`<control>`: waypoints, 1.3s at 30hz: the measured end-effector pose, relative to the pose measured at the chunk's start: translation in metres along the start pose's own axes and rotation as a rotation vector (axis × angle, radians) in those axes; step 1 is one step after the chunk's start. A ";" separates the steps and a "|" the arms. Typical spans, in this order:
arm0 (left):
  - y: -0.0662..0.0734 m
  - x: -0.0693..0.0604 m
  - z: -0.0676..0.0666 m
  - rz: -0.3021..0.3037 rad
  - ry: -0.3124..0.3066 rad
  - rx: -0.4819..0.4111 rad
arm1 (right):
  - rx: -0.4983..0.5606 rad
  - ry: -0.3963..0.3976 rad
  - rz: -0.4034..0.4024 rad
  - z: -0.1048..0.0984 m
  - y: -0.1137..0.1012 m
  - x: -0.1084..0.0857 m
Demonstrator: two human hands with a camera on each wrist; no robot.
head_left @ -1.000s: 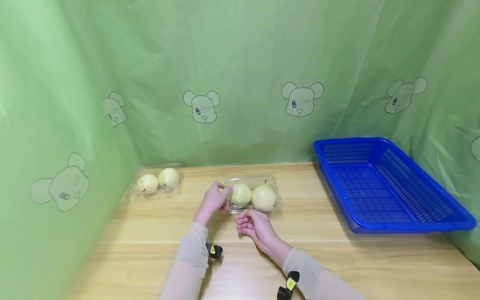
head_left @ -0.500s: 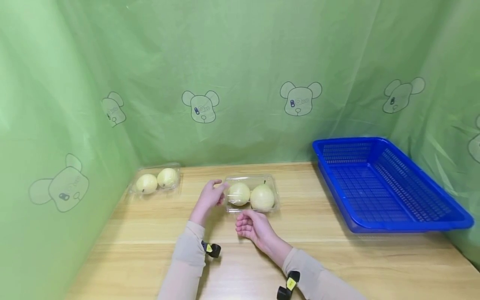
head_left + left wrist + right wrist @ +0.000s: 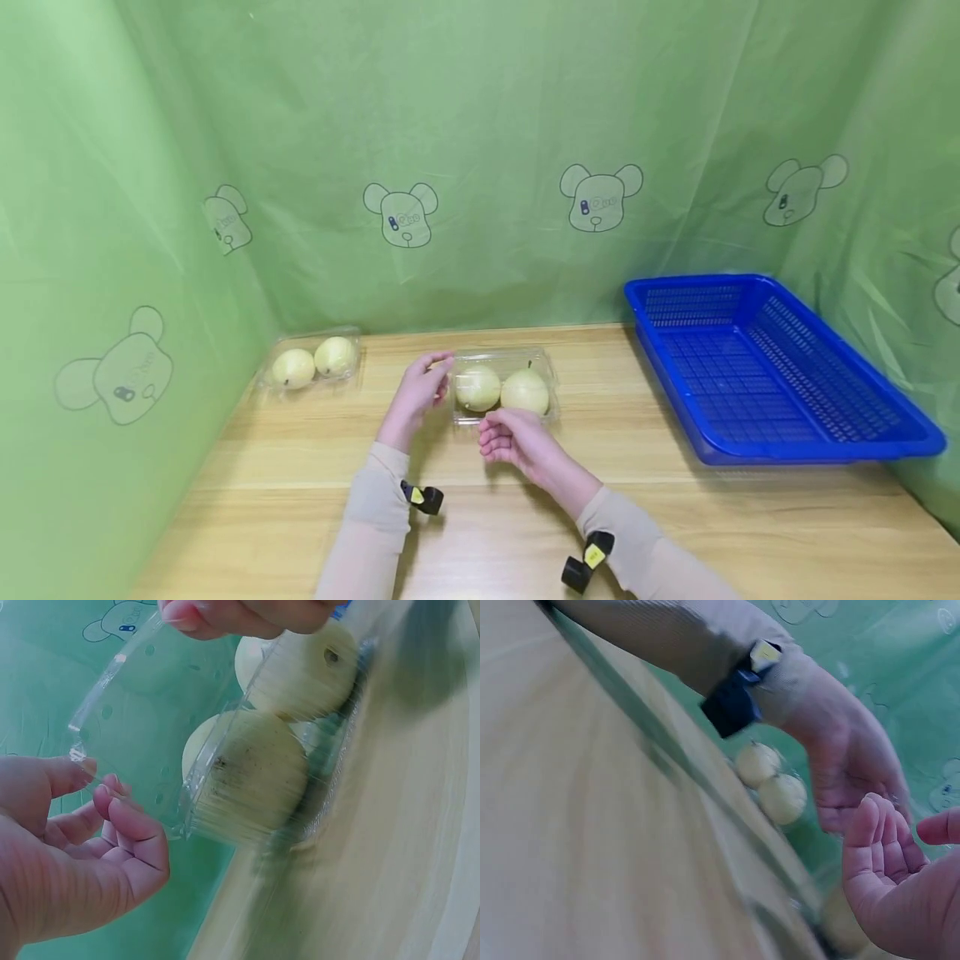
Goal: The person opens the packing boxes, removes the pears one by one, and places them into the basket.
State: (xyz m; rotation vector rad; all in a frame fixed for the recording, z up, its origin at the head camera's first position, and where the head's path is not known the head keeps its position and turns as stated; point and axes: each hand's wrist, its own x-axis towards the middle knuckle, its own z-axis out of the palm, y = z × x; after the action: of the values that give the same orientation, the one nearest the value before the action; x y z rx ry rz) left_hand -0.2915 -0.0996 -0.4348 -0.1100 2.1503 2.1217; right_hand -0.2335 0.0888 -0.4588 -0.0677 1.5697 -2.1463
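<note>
A clear plastic clamshell box (image 3: 504, 356) with two pale yellow pears (image 3: 477, 388) lies mid-table in the head view. On its left side, my left hand (image 3: 417, 390) pinches the clear lid's edge between thumb and fingertips; the left wrist view shows the lid (image 3: 120, 664) tilted up off the base. My right hand (image 3: 525, 446) is at the box's front edge, fingers gently bent, with a gap between thumb and fingers in the right wrist view. One of its fingertips (image 3: 184, 619) appears at the lid's far corner; whether it touches is unclear.
A second clear box with two pears (image 3: 315, 360) sits at the table's back left. At the right stands a blue perforated plastic basket (image 3: 712, 442). Green curtains (image 3: 480, 275) printed with bear heads enclose the wooden table (image 3: 322, 517) at the back and sides.
My left hand has shifted slightly left and up along the box's side. The right hand has moved slightly up and right, now overlapping the box's front edge. The box has barely shifted.
</note>
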 end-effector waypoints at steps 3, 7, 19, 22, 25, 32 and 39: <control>0.001 0.001 0.001 -0.013 0.003 -0.044 | -0.011 -0.001 -0.022 -0.006 -0.009 0.000; 0.002 0.001 0.001 -0.016 0.001 -0.088 | -0.017 0.004 -0.047 -0.015 -0.021 0.000; 0.003 -0.001 0.004 0.021 -0.008 -0.124 | -0.051 0.112 -0.108 -0.044 -0.047 0.002; 0.005 -0.002 0.004 0.029 -0.005 -0.108 | -0.064 0.122 -0.131 -0.050 -0.051 0.001; 0.006 -0.002 0.005 0.038 -0.009 -0.090 | -0.072 0.138 -0.160 -0.055 -0.054 0.000; 0.007 -0.001 0.006 0.083 -0.007 -0.025 | -0.160 0.248 -0.274 -0.067 -0.057 0.005; 0.013 -0.006 0.007 0.120 0.001 0.057 | -0.436 0.437 -0.385 -0.076 -0.054 0.009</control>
State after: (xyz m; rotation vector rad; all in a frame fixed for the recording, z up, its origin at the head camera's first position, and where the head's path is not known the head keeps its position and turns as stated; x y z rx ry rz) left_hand -0.2873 -0.0924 -0.4211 0.0240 2.2696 2.1200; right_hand -0.2840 0.1643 -0.4379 -0.0463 2.4350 -2.1471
